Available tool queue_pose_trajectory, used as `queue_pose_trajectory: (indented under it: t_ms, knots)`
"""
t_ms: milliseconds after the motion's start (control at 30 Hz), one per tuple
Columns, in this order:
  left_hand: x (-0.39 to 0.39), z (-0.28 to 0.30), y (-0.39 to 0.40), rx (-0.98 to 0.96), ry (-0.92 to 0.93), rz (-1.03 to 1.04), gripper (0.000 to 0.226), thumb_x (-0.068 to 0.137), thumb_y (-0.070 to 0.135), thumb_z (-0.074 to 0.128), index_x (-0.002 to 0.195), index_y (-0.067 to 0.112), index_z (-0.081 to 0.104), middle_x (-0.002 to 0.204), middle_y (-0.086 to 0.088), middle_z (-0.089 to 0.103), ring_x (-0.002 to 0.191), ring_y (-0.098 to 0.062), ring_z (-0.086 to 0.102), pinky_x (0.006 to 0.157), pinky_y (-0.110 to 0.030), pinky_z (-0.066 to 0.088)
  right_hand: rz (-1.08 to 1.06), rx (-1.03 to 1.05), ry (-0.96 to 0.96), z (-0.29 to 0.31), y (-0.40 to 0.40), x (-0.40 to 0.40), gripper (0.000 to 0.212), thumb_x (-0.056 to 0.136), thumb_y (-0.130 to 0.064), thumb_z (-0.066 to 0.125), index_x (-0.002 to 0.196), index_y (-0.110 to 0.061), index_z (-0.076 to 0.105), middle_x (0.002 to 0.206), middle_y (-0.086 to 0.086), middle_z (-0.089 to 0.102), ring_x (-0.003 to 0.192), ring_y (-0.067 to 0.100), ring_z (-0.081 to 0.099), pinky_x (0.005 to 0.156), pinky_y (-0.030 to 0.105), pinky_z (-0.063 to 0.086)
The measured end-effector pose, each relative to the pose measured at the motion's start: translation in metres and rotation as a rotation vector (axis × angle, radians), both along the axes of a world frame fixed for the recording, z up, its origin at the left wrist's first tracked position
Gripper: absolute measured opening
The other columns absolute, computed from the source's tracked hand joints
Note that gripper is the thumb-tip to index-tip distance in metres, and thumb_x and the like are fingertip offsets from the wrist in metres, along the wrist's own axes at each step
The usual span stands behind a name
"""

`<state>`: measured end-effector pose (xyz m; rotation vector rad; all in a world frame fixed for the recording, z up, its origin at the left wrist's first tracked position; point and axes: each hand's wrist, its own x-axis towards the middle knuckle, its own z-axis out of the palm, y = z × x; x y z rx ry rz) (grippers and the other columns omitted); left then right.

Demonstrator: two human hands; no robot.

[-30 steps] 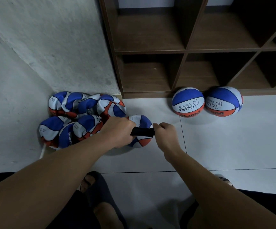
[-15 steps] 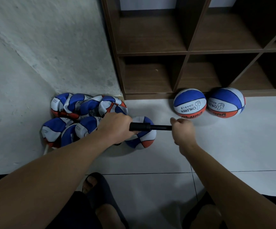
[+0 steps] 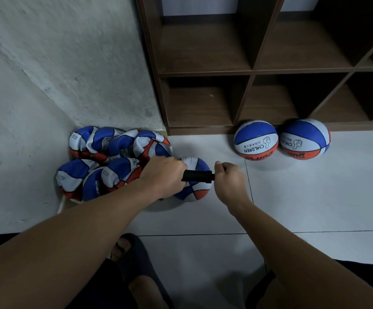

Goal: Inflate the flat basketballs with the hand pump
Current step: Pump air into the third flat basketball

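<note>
Mid-pump on the ball (image 3: 195, 186) beside the flat pile (image 3: 114, 161) in the floor's wall corner — left hand (image 3: 162, 177) grips the pump (image 3: 197, 176), right hand (image 3: 229, 179) fisted on its handle — next up, probably pulling the handle back out.

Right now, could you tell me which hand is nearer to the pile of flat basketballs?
Left. The left hand sits against the flat basketballs; the right hand is farther right, beyond the pump.
</note>
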<state>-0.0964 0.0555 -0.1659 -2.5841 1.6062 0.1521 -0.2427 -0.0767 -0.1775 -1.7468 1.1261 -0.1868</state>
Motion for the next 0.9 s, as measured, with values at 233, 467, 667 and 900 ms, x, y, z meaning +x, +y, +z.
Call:
queue_pose_trajectory:
  t_ms: [233, 467, 667, 900]
  knots:
    - [0.028, -0.002, 0.010, -0.013, 0.010, 0.117, 0.037, 0.102, 0.047, 0.052, 0.069, 0.029, 0.048, 0.067, 0.007, 0.056, 0.056, -0.013, 0.053, 0.052, -0.032, 0.042, -0.173, -0.043, 0.005, 0.011, -0.056, -0.015, 0.031, 0.107, -0.034, 0.051, 0.086, -0.012, 0.059, 0.087, 0.010, 0.066, 0.084, 0.033, 0.058, 0.079, 0.046, 0.053]
    - [0.021, 0.006, -0.001, -0.024, -0.021, 0.089, 0.038, 0.101, 0.043, 0.052, 0.067, 0.025, 0.053, 0.067, 0.005, 0.059, 0.059, -0.020, 0.059, 0.057, -0.034, 0.051, -0.178, -0.051, 0.003, 0.023, -0.043, -0.009, 0.033, 0.110, -0.030, 0.048, 0.095, -0.006, 0.065, 0.093, 0.014, 0.068, 0.086, 0.035, 0.061, 0.081, 0.044, 0.054]
    - [0.004, 0.006, -0.008, -0.033, 0.001, 0.095, 0.023, 0.096, 0.037, 0.057, 0.076, 0.026, 0.059, 0.068, 0.005, 0.060, 0.062, -0.021, 0.060, 0.053, -0.032, 0.040, -0.086, -0.124, -0.034, 0.030, -0.010, 0.006, 0.041, 0.114, -0.031, 0.043, 0.085, -0.005, 0.057, 0.072, 0.008, 0.058, 0.062, 0.020, 0.052, 0.056, 0.034, 0.039]
    - [0.001, 0.008, -0.013, -0.065, 0.016, 0.081, 0.021, 0.092, 0.034, 0.060, 0.073, 0.026, 0.057, 0.062, 0.005, 0.057, 0.055, -0.020, 0.057, 0.050, -0.030, 0.040, -0.078, -0.070, -0.069, 0.029, -0.008, 0.009, 0.042, 0.113, -0.032, 0.045, 0.076, -0.013, 0.049, 0.067, 0.003, 0.050, 0.060, 0.018, 0.047, 0.056, 0.032, 0.034]
